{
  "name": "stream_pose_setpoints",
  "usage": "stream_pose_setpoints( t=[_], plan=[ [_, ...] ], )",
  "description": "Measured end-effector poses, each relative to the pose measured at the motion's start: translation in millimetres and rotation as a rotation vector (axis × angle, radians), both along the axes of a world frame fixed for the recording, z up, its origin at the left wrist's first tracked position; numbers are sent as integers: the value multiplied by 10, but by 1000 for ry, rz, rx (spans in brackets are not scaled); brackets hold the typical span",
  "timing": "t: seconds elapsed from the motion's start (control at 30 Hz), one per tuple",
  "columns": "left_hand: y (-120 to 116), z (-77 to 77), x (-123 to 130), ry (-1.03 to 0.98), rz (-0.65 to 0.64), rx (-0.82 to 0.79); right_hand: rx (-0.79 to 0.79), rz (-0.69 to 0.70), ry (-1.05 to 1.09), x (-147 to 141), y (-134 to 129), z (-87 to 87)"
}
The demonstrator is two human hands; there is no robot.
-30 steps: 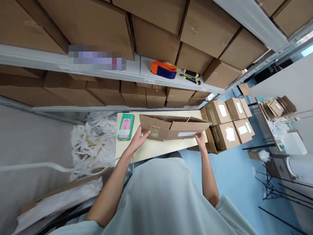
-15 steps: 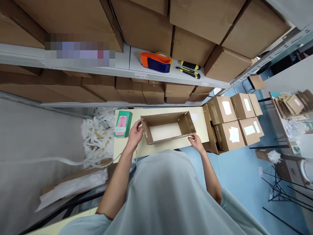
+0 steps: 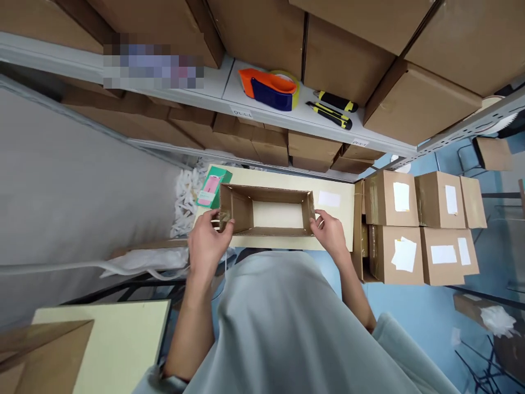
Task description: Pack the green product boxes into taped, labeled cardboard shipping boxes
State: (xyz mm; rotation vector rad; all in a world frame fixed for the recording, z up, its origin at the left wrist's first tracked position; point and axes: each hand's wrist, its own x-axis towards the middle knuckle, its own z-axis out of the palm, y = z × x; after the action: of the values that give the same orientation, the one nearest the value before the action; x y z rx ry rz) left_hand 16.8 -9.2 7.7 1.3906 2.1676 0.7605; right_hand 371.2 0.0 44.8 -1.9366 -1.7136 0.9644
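Between my two hands is a long, open-topped cardboard box [image 3: 241, 212], held at its short ends. A pale surface shows inside it; I cannot tell whether that is its floor or the tabletop. My left hand [image 3: 207, 239] grips the left end, thumb on the near corner and fingers around the outside. At the right end, my right hand [image 3: 330, 232] pinches the near corner. A green box with a pink panel [image 3: 213, 187] lies behind my left hand on the cream table [image 3: 344, 191]. A white label [image 3: 329, 198] lies right of the cardboard box.
Above the table, a shelf carries an orange and blue tape dispenser [image 3: 270, 89], utility knives [image 3: 332, 112] and large cartons [image 3: 348, 54]. Several labelled cartons [image 3: 394, 254] are stacked at the right. White paper strips [image 3: 184, 202] lie at the left, near a second table [image 3: 123, 334].
The cardboard box has turned straighter and moved slightly left and toward me. My left thumb now lies over its near corner; my right hand has shifted to its right end. The view has turned.
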Motion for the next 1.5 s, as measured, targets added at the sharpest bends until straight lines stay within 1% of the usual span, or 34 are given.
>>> stream_pose_setpoints(
  t=[0.07, 0.13, 0.23, 0.3, 0.43, 0.6, 0.7, 0.87, 0.9, 0.93, 0.97, 1.03, 1.07, 1.1, 1.13, 1.17, 1.27, 1.33, 1.4, 1.5],
  plan=[
    [-13, 40, 8, 45, -7, 28, 31, 7, -20, -23, 48, -36],
    [2, 100, -9, 60, -26, 67, 71, -17, -32, -56, 89, -42],
    [66, 176, -49, 32, -67, 118, 117, -61, -71, -162, 120, -10],
    [116, 187, -75, 17, -101, 129, 131, -72, -107, -265, 110, 3],
    [177, 137, -136, 8, -210, 96, 131, -89, -154, -456, 60, -63],
    [190, 105, -222, -27, -459, 13, 128, -101, -167, -613, 42, -207],
    [241, 61, -255, -52, -573, -10, 119, -117, -200, -689, 57, -242],
    [420, -134, -217, -174, -771, 60, 266, -101, -246, -709, 133, -254],
    [454, -179, -190, -193, -784, 70, 264, -95, -258, -708, 157, -272],
    [484, -223, -156, -206, -769, 81, 240, -99, -279, -711, 181, -302],
    [509, -265, -118, -213, -725, 95, 202, -123, -309, -719, 205, -344],
    [545, -339, -43, -213, -592, 144, 144, -220, -374, -751, 239, -454],
    [558, -371, -12, -215, -532, 174, 142, -278, -394, -772, 246, -516],
    [569, -397, 12, -221, -495, 206, 163, -333, -401, -792, 246, -576],
    [581, -417, 27, -232, -489, 235, 202, -381, -396, -811, 238, -629],
    [593, -431, 32, -245, -514, 258, 255, -422, -383, -826, 225, -674],
    [629, -432, 6, -267, -659, 294, 459, -526, -341, -842, 169, -744],
    [652, -416, -27, -257, -722, 308, 566, -541, -329, -828, 136, -755],
    [675, -415, -58, -218, -730, 335, 600, -510, -327, -797, 113, -764],
    [719, -482, -97, -138, -730, 382, 564, -443, -333, -743, 77, -801]
  ],
)
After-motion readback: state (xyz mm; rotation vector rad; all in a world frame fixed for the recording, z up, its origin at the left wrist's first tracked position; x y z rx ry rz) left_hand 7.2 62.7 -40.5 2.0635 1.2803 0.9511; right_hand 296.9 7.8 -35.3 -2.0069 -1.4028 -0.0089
